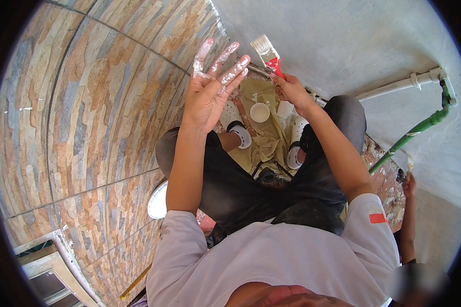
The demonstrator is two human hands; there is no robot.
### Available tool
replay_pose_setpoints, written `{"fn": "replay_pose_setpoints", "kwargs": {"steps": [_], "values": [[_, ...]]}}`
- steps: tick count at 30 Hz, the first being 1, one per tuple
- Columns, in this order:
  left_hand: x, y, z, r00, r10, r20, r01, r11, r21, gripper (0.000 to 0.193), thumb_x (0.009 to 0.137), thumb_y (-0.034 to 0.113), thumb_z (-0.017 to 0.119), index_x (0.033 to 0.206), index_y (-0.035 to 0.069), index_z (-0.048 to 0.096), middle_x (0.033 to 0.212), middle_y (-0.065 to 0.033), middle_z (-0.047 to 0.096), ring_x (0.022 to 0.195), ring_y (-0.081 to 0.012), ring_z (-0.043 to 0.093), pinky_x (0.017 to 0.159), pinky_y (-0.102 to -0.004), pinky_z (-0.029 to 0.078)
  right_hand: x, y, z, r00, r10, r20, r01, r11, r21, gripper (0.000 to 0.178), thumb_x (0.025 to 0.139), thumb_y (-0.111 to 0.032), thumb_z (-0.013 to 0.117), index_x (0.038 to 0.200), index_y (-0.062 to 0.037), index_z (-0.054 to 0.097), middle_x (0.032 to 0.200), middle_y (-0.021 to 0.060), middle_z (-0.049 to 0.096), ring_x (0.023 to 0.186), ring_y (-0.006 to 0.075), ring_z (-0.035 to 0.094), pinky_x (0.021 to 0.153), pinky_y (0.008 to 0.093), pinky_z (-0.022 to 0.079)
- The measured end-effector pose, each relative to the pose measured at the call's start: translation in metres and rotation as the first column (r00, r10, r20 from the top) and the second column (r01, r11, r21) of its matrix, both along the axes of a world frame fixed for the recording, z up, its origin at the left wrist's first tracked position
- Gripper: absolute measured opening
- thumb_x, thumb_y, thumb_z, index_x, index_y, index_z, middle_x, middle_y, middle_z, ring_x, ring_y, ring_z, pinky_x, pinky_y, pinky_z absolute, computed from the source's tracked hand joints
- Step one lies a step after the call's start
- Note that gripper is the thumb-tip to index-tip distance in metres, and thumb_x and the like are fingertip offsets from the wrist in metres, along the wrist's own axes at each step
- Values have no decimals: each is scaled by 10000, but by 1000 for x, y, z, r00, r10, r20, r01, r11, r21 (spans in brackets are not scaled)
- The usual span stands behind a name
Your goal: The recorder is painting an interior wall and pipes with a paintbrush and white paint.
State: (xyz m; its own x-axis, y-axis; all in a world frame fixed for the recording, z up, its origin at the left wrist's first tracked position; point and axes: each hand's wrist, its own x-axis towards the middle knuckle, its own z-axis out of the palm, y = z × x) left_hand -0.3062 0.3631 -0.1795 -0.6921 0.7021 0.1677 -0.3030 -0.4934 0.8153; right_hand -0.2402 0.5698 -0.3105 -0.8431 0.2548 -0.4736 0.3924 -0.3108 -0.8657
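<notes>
Two hands raised, upper centre: left hand [208,87] spread, paint-smeared, empty; right hand [292,89] gripping red-handled paintbrush [268,53], bristles up near grey wall [353,41]. Risk: drips onto paint cup [259,112], white shoes [241,134] below.

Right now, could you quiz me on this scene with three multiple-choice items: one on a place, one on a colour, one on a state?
1. Where is the white cup?
A. between the shoes
B. on the pipe
C. in the left hand

2. What colour is the brush handle?
A. blue
B. red
C. black

3. How is the left hand?
A. in a fist
B. gloved
C. open, paint-smeared

Answers:
1 A, it sits on the cloth between both shoes.
2 B, red shows above the right hand.
3 C, the fingers are spread and whitened.
</notes>
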Motion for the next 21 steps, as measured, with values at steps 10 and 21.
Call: {"fn": "replay_pose_setpoints", "kwargs": {"steps": [10, 21], "values": [[1, -1, 4, 1000, -8, 28, 7, 1000, 6, 729, 883, -128, 388, 1546, 81, 167, 1526, -269, 313, 1376, -420, 394, 1151, -503, 353, 0, 1, -5, 1000, 4, -18, -4, 1000, 21, 304, 974, -339, 605, 1028, -40, 582, 717, -18, 487, 583, 64, 392, 516, 239, 330], [1, -2, 3, 999, -39, 22, 38, 999, 7, 722, 904, -116, 439, 1546, 95, 184, 1524, -258, 321, 1360, -416, 418, 1117, -494, 404, -1, 0, -4, 1000, 9, 14, -10, 999, 33, 246, 986, -310, 599, 1055, -74, 598, 740, -79, 434, 621, 32, 375, 530, 212, 306]]}}
